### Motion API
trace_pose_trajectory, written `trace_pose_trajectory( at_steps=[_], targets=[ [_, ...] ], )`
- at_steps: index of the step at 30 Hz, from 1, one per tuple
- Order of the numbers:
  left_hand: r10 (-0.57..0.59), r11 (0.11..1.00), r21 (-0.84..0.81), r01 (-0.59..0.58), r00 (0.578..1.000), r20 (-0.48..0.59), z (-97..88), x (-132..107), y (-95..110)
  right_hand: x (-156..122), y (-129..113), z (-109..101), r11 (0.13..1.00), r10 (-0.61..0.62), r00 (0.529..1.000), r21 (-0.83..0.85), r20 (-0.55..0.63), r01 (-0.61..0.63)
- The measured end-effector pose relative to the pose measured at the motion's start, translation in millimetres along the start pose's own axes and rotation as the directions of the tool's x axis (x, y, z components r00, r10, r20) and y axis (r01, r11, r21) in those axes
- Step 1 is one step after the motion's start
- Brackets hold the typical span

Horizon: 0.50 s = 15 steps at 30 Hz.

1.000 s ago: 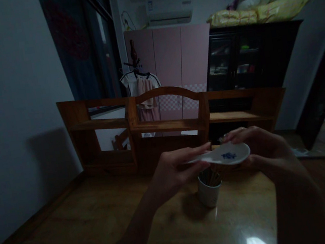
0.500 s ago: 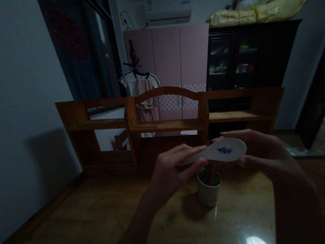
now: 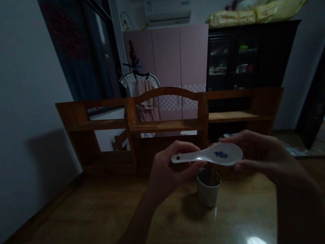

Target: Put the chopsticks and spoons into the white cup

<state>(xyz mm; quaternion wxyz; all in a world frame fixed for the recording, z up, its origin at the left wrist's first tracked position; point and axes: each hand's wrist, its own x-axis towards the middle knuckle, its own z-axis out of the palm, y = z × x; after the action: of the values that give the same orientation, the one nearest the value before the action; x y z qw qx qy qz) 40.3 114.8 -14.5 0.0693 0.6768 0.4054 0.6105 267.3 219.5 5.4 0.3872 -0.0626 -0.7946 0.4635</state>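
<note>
A white soup spoon with a blue flower print in its bowl is held level in front of me. My right hand grips the bowl end by its rim, thumb below and fingers above. At the handle, the curled fingers and thumb of my left hand close on it from above and below. A small dark hole shows near the handle's tip. Below the spoon stands a pale cup on the table, with several thin sticks, perhaps chopsticks, in it. The spoon partly hides their tops.
A wooden shelf unit runs along the back of the glossy wooden table. The left wall borders the table. Beyond are a pink wardrobe, a dark cabinet and hanging clothes.
The spoon has moved slightly left and turned, so its whole handle now shows. My left fingers have shifted from across the handle to its edges. My right hand still holds the bowl end.
</note>
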Motion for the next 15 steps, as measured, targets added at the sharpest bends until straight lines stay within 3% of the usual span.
trace_pose_trajectory(
  at_steps=[8, 15],
  targets=[
    [-0.011, 0.997, -0.080, 0.019, 0.995, 0.095, -6.9, 1.1, -3.8, 1.5, -5.3, 2.0, 0.999, 0.040, 0.999, -0.030, -0.010, -0.040],
    [0.033, 0.998, -0.050, -0.028, 0.994, 0.100, -10.5, 0.6, -2.2, -0.2, 1.1, 1.9, 1.000, 0.000, 1.000, 0.001, -0.025, 0.000]
  ],
)
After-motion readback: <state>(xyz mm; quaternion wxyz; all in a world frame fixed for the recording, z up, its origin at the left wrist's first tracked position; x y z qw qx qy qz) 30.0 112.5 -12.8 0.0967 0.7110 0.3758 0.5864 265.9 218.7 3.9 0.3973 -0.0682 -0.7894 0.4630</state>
